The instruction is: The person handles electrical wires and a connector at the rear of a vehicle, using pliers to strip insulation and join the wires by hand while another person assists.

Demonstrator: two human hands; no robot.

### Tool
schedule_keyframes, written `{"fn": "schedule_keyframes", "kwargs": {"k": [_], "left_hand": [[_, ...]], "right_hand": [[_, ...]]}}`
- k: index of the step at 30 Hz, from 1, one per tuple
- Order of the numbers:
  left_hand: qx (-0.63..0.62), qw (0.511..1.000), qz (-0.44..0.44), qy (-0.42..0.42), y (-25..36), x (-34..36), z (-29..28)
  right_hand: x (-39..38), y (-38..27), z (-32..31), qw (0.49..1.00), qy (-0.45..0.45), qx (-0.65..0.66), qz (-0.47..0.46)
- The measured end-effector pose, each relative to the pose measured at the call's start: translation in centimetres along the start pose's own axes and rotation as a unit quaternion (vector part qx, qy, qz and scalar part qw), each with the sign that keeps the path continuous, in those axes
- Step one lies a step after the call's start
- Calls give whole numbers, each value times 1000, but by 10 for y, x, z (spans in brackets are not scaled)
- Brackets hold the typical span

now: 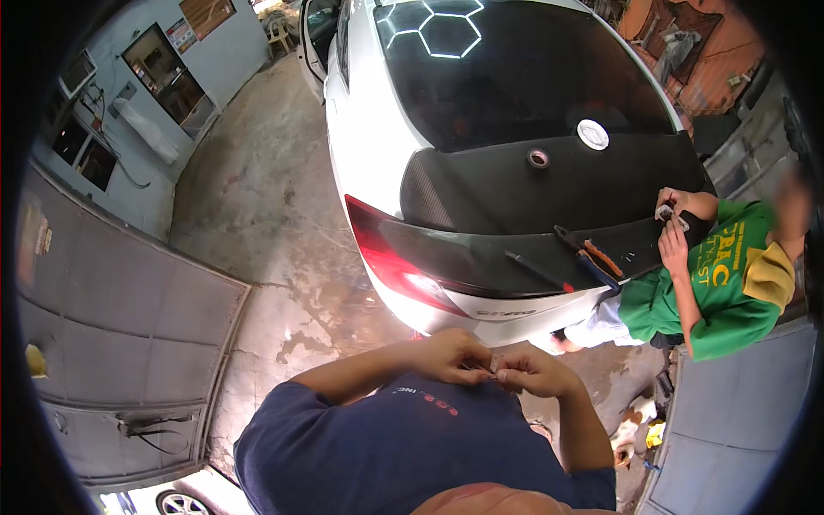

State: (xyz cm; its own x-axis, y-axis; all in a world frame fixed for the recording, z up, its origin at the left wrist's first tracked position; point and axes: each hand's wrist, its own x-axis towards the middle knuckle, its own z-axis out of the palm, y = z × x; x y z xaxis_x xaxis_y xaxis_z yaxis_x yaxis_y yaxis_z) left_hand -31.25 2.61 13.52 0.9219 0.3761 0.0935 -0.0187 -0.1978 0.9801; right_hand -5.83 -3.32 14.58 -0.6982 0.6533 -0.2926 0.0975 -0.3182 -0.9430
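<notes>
My left hand (455,356) and my right hand (536,372) meet in front of my chest, just behind the rear of a white car (515,330). The fingers of both are pinched together around a small pale piece, too small to name. On the black trunk lid (506,193) ahead lie a slim screwdriver-like tool (534,268), a pair of pliers with orange and dark handles (596,257), and a roll of tape (538,159). A white round disc (592,135) rests further up, near the rear window.
At the right, a person in a green shirt (712,279) handles a small object over the trunk edge. Grey metal gates (120,326) stand on the left. A lit red tail light (390,257) is at the car's left corner. A brown and white animal (633,425) is on the floor.
</notes>
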Motion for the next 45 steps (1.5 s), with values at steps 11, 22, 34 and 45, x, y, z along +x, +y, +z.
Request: {"fn": "schedule_keyframes", "kwargs": {"k": [11, 22, 34, 45], "left_hand": [[183, 977, 55, -94, 11, 11, 0], [146, 971, 183, 55, -7, 9, 12], [-173, 959, -10, 224, -42, 15, 47], [-218, 953, -66, 202, -19, 17, 36]], "right_hand": [[-5, 9, 11, 924, 76, -316, -199], [-21, 148, -12, 952, 28, 301, 56], [3, 99, 28, 898, 327, 210, -207], [18, 13, 48, 839, 492, -198, -118]]}}
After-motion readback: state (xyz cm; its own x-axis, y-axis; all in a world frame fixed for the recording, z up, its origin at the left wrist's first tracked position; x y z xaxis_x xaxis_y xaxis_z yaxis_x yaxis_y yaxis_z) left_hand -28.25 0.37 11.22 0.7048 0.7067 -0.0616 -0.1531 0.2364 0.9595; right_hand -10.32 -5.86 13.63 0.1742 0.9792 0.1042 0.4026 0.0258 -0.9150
